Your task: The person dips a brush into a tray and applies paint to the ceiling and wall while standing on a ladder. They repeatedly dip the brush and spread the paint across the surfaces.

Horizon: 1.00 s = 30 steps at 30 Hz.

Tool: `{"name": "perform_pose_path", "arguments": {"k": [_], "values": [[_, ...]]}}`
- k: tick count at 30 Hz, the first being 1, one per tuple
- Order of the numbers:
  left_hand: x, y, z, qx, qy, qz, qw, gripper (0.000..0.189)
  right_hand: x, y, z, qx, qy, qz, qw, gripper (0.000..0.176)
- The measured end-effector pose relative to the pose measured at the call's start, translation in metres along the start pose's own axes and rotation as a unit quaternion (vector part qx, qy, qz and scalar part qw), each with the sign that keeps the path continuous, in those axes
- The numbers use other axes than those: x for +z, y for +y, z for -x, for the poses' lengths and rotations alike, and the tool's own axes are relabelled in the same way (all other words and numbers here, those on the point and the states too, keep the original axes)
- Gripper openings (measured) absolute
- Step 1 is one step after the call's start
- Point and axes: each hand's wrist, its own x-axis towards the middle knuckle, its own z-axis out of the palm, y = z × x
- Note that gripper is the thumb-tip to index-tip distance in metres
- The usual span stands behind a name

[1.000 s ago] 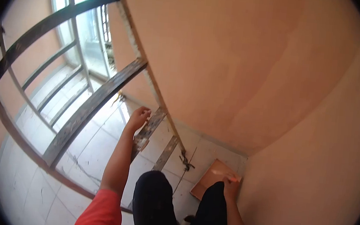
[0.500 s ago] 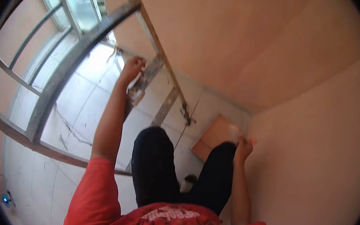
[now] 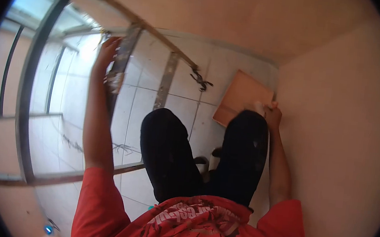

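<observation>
My left hand is beside a worn metal crossbar of a ladder-like frame, fingers curled. Whether it grips the bar or something small is hidden by blur. My right hand is low by the right wall, beside my knee, fingers closed around a small pale and orange piece whose kind I cannot make out. Just past that hand, a shallow orange-brown tray or board lies on the floor, partly behind my knee.
The metal frame stands along my left side. Dark cord or wire is tied at the foot of its rail. Pale plaster-coloured walls close in ahead and right. White floor tiles lie below, with a small blue-lit device at lower left.
My view has tilted and shifted, so the frame and tray appear higher. My left hand stays beside the same crossbar. My right hand stays near the tray, its pale piece still in the fingers.
</observation>
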Motion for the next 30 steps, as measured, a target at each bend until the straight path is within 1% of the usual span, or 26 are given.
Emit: {"name": "perform_pose_path", "arguments": {"k": [1, 2, 3, 4, 5, 6, 8, 10, 11, 12, 14, 15, 17, 18, 20, 21, 22, 23, 25, 26, 27, 28, 29, 30], "values": [[-0.008, -0.016, -0.015, 0.057, -0.012, -0.068, 0.996, 0.042, -0.006, 0.003, 0.001, 0.02, -0.028, -0.014, 0.999, 0.045], [-0.02, -0.034, -0.029, 0.12, -0.022, -0.13, 0.984, 0.045, -0.01, 0.008, 0.0, 0.019, -0.022, -0.005, 1.0, 0.045], [-0.039, -0.063, -0.05, 0.16, -0.034, -0.177, 0.97, 0.045, -0.013, 0.012, -0.007, 0.015, -0.017, 0.004, 1.0, 0.045], [-0.046, -0.079, -0.061, 0.203, -0.041, -0.221, 0.953, 0.045, -0.012, 0.021, -0.016, -0.035, 0.035, 0.004, 0.999, 0.038], [-0.032, -0.05, -0.04, 0.123, -0.068, -0.151, 0.979, 0.044, -0.008, 0.029, -0.025, -0.088, 0.086, 0.006, 0.992, 0.033], [-0.024, -0.016, -0.015, 0.037, -0.093, -0.084, 0.991, 0.044, -0.012, 0.023, -0.031, -0.074, 0.097, 0.002, 0.993, 0.033], [-0.022, -0.005, 0.0, 0.049, -0.142, -0.007, 0.989, 0.045, -0.023, -0.003, -0.031, -0.038, 0.038, -0.05, 0.997, 0.033], [0.001, 0.033, 0.021, 0.004, -0.084, -0.068, 0.994, 0.038, -0.012, -0.021, -0.025, -0.032, 0.045, -0.075, 0.996, 0.034], [0.006, 0.036, 0.025, 0.034, -0.082, -0.063, 0.994, 0.037, -0.006, -0.023, -0.026, -0.037, 0.051, -0.097, 0.993, 0.035], [0.002, 0.032, 0.022, 0.026, -0.087, -0.064, 0.994, 0.038, 0.008, -0.016, -0.03, -0.034, 0.049, -0.098, 0.993, 0.035], [0.013, 0.052, 0.033, -0.042, -0.064, -0.07, 0.995, 0.041, 0.046, 0.01, -0.036, 0.015, 0.02, -0.032, 0.999, 0.035], [0.01, 0.047, 0.031, -0.047, -0.064, -0.076, 0.994, 0.041, 0.053, 0.016, -0.039, 0.02, 0.014, -0.034, 0.999, 0.035], [0.002, 0.038, 0.022, -0.025, -0.086, -0.07, 0.994, 0.044, 0.054, 0.026, -0.046, 0.005, 0.107, -0.131, 0.986, 0.037], [0.003, 0.04, 0.023, -0.027, -0.083, -0.071, 0.994, 0.044, 0.044, 0.024, -0.047, 0.003, 0.104, -0.131, 0.986, 0.037], [0.006, 0.044, 0.027, -0.01, -0.095, -0.062, 0.993, 0.046, 0.01, 0.012, -0.041, 0.076, 0.072, -0.236, 0.966, 0.029], [0.003, 0.042, 0.024, -0.024, -0.096, -0.069, 0.993, 0.047, 0.007, 0.011, -0.035, 0.072, 0.069, -0.233, 0.967, 0.029], [0.004, 0.041, 0.024, -0.026, -0.091, -0.065, 0.993, 0.047, 0.004, 0.011, -0.028, 0.054, 0.09, -0.245, 0.964, 0.029], [0.005, 0.04, 0.025, -0.024, -0.095, -0.057, 0.994, 0.047, 0.001, 0.009, -0.021, 0.034, 0.111, -0.258, 0.959, 0.034], [0.003, 0.038, 0.024, -0.03, -0.103, -0.046, 0.993, 0.047, 0.019, 0.026, -0.014, 0.037, 0.072, -0.208, 0.975, 0.032], [0.005, 0.036, 0.025, -0.006, -0.11, -0.021, 0.994, 0.046, 0.035, 0.042, -0.014, 0.027, 0.03, -0.181, 0.983, 0.03], [0.003, 0.029, 0.021, -0.018, -0.104, -0.002, 0.994, 0.046, 0.046, 0.053, -0.016, 0.016, -0.013, -0.151, 0.988, 0.029], [0.007, 0.037, 0.024, -0.034, -0.099, 0.016, 0.994, 0.045, 0.05, 0.053, -0.014, 0.007, -0.019, -0.15, 0.988, 0.029], [0.011, 0.044, 0.03, -0.068, -0.071, -0.009, 0.995, 0.044, 0.054, 0.053, -0.013, -0.005, 0.032, -0.148, 0.989, 0.028], [0.006, 0.037, 0.025, -0.051, -0.096, 0.006, 0.994, 0.044, 0.058, 0.046, -0.018, -0.02, 0.082, -0.145, 0.986, 0.026]]}}
